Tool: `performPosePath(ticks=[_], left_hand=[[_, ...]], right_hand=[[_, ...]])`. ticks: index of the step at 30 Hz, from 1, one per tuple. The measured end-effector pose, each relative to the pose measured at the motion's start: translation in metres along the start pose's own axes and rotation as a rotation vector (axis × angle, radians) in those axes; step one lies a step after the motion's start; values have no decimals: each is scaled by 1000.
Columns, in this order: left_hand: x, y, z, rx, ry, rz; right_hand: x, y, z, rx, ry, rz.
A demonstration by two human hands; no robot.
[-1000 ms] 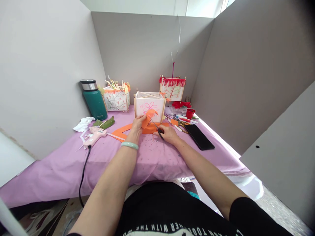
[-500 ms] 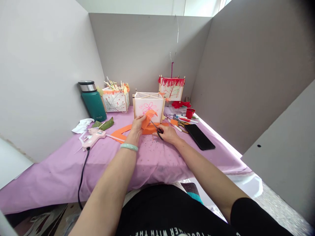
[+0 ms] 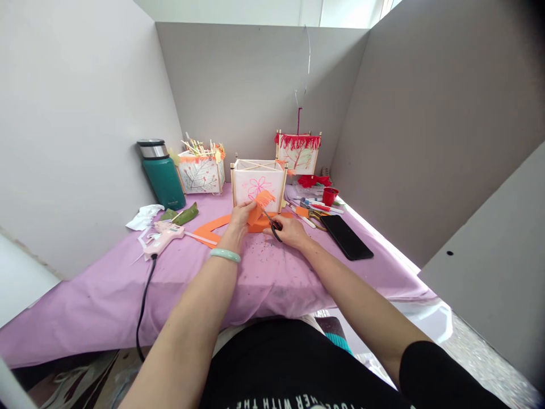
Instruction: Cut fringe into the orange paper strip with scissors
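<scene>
Both my forearms reach forward over the desk (image 3: 128,284), left hand (image 3: 240,218) pinching the orange paper strip (image 3: 261,203), right hand (image 3: 290,230) gripping the scissors (image 3: 272,222). The strip slants up and right just before the white lantern (image 3: 258,180), and the blades point up-left into it.

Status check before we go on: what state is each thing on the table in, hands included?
strip: held up off the table, top edge cut into fringe.
left hand: fingers pinching the strip.
scissors: blades at the strip; open or shut unclear.
right hand: gripping the scissors.
flask: upright, lid on.
glue gun: lying on its side, cord attached.
phone: flat, screen dark.
lantern: upright, top open.
</scene>
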State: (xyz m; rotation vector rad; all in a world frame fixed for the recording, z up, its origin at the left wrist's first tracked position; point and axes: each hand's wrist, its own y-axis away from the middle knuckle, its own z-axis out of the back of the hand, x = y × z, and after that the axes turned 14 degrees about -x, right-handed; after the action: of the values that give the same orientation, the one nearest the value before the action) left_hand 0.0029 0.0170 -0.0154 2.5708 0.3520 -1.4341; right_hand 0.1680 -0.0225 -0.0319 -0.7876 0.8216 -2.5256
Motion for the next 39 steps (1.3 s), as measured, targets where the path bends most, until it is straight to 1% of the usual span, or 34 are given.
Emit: performPosePath(ticks=[5,9,11,13,16,18,21,23,25,28,30,32,36,39], left_hand=[[-2,4,0,-30,-69,-51],[-3,4,0,-48,-75,-59],[-3,2,0,-77,-96,-66],[-2,0,1,-103,-110,-67],[-1,-2,1,-139,-110,-59],[-1,-1,1,-150,-103,-46],[-2,-1,2,-99,-69,-21],[-4,-1,3,-58,-26,-7],[-6,-1,4,-38,27,9],[-8,-3,7,-39,94,26],[-8,-4,8,-50,110,22],[-7,-5,8,-54,96,7],[-4,-3,7,-70,48,-44],[-5,0,5,-70,14,-38]], right_hand=[[1,-1,-1,1,-34,-32],[0,-7,2,54,-125,-71],[1,-12,5,113,-210,-70],[4,-17,8,202,-307,-90],[8,-22,9,346,-461,-212],[9,-22,8,367,-560,-272],[7,-18,5,319,-639,-274],[5,-14,3,287,-614,-246],[3,-11,1,239,-524,-191],[0,-9,-1,148,-327,-63],[-1,-8,-1,93,-214,26],[-1,-7,0,53,-138,85],[0,-5,3,15,-74,114],[2,-4,2,9,-56,96]])
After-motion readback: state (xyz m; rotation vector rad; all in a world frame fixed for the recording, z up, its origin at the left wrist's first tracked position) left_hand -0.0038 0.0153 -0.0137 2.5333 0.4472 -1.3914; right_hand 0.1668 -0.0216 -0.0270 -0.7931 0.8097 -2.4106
